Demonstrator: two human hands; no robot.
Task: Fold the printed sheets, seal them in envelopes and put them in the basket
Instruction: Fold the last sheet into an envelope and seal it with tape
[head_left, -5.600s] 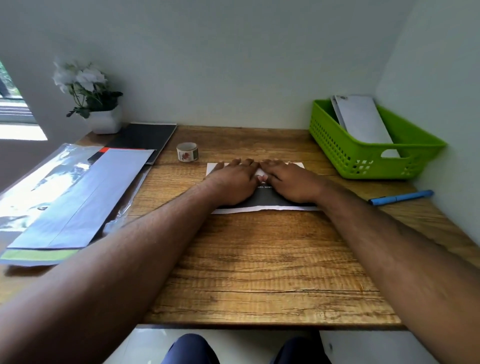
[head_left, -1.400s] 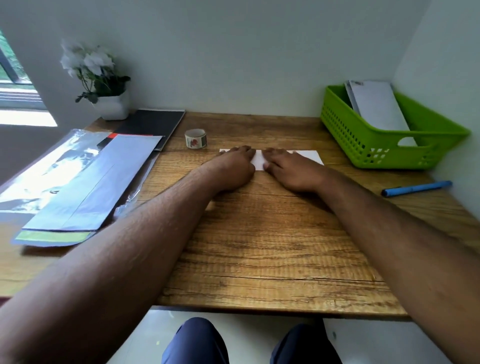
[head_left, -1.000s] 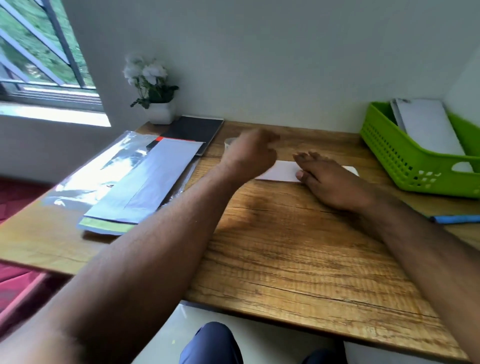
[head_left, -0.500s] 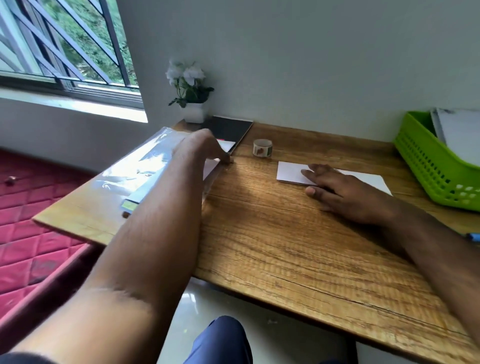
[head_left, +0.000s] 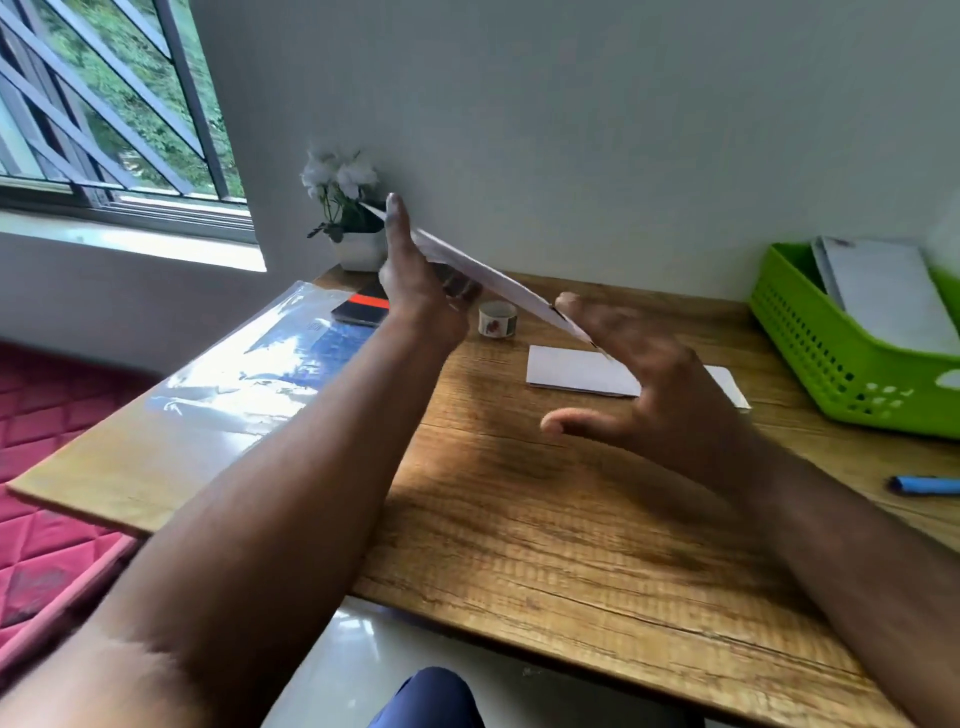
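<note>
My left hand (head_left: 410, 280) grips a white envelope (head_left: 493, 277) and holds it raised above the desk, tilted and seen nearly edge-on. My right hand (head_left: 654, 384) hovers with spread fingers at the envelope's lower end; its fingertips are at the edge, but blur hides any contact. The folded white sheet (head_left: 571, 371) lies flat on the desk, partly behind my right hand. At the far right, the green basket (head_left: 831, 384) has sealed envelopes (head_left: 883, 296) leaning inside it.
A roll of tape (head_left: 497, 318) stands beyond the folded sheet. A shiny plastic sleeve (head_left: 234, 379) covers the desk's left side, with a black notebook (head_left: 363, 310) and a flower pot (head_left: 356, 249) behind it. A blue pen (head_left: 924, 486) lies at the right edge.
My left hand reached to the stack on the left and came back up holding an envelope. My right hand lifted off the folded sheet and rose toward the envelope.
</note>
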